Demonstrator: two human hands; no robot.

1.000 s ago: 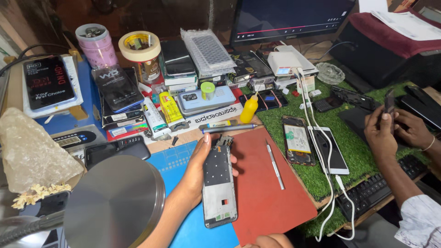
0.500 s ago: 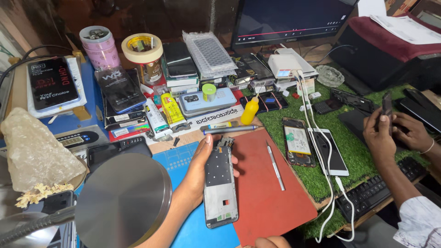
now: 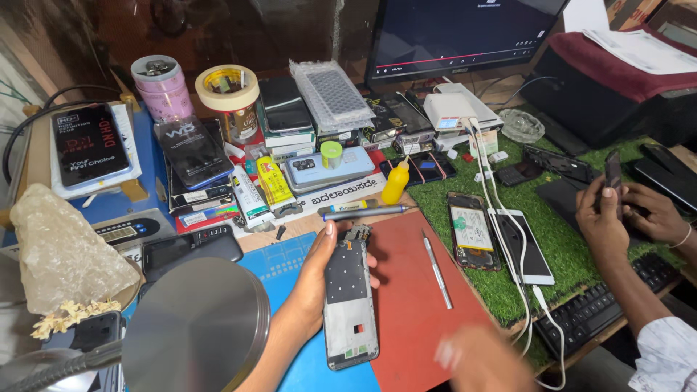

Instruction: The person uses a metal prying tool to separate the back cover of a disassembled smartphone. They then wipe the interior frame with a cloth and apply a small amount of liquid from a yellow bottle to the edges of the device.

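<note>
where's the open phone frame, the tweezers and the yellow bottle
open phone frame (image 3: 350, 305), head view, middle of its bare inner plate
tweezers (image 3: 435, 267), head view, mid-shaft on the red mat
yellow bottle (image 3: 396, 186), head view, its body

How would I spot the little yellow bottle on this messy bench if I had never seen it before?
Start at the big monitor at the back and come down to the near left edge of the green grass mat. The yellow bottle stands upright there, just beyond the long grey screwdriver. It is the only plain yellow, pear-shaped thing with a thin pointed nozzle; the yellow tube to its left lies flat.
</note>
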